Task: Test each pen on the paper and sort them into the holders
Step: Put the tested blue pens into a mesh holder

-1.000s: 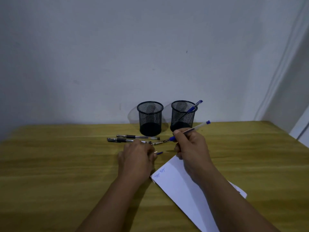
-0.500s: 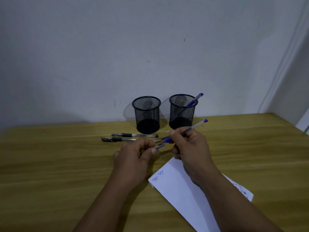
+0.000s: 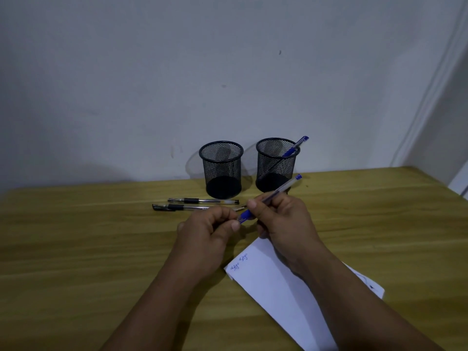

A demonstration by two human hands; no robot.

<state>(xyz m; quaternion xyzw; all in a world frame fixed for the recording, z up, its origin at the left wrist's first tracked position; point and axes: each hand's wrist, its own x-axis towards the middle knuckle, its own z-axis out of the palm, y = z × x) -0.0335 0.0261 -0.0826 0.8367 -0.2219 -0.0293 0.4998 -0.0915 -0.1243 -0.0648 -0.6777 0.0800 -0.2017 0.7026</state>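
My right hand [image 3: 285, 224] grips a clear pen with blue ends [image 3: 278, 190], held slanted above the table. My left hand [image 3: 205, 236] pinches the blue cap [image 3: 245, 218] at the pen's tip end; the tip itself is hidden. Below my right wrist lies the white paper [image 3: 273, 287] with blue scribbles near its left corner. Two black mesh holders stand by the wall: the left holder [image 3: 221, 168] looks empty, the right holder [image 3: 276, 165] has a blue pen [image 3: 295, 146] leaning in it. Two black pens [image 3: 202, 200] [image 3: 177, 207] lie in front of the left holder.
The wooden table [image 3: 88, 249] runs up to a white wall. The end of another pen [image 3: 240, 208] pokes out between my hands. The table's right edge sits near a white door frame [image 3: 430, 97].
My left hand picked the blue cap up from the table and brought it to the tip of the pen in my right hand. Both hands rose slightly off the paper.
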